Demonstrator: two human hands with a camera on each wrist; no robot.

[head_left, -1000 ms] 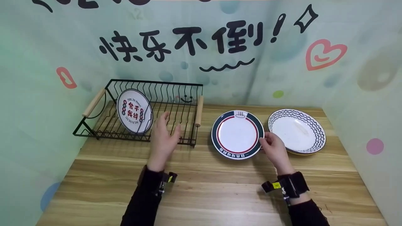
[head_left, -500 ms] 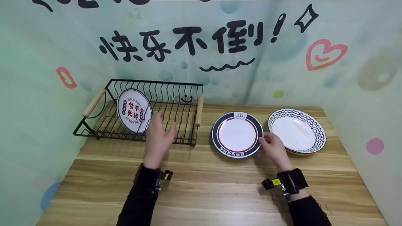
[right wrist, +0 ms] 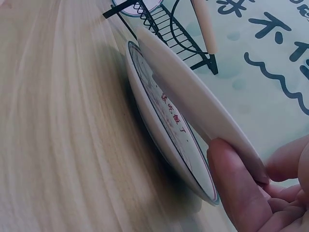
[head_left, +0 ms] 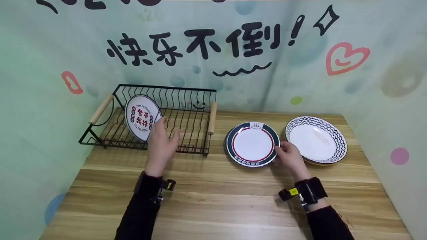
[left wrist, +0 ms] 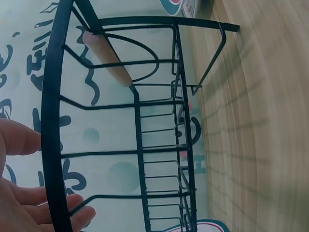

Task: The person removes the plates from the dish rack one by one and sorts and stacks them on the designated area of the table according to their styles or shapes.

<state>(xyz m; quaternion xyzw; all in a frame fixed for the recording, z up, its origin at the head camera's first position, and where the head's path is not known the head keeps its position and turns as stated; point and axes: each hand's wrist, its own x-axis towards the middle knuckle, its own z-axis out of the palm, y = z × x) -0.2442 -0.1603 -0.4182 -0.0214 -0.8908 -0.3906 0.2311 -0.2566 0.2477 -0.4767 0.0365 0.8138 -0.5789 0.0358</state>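
Observation:
In the head view my right hand pinches the right edge of a round plate with a dark green rim and red ring. The right wrist view shows this plate raised at a slant over a second plate, printed with red characters, which lies on the table. My left hand, fingers loosely extended, is at the front of the black wire dish rack, holding nothing. A white plate with red characters stands in the rack's left part, its right edge partly behind that hand.
A white dish with a black wavy border sits right of the plates, close to my right hand. The wooden table meets a printed cloth backdrop behind the rack, with cloth sides left and right.
My left hand has moved left along the rack's front toward the standing plate. The green-rimmed plate has tilted slightly in my right hand, and another plate's edge now shows beneath it.

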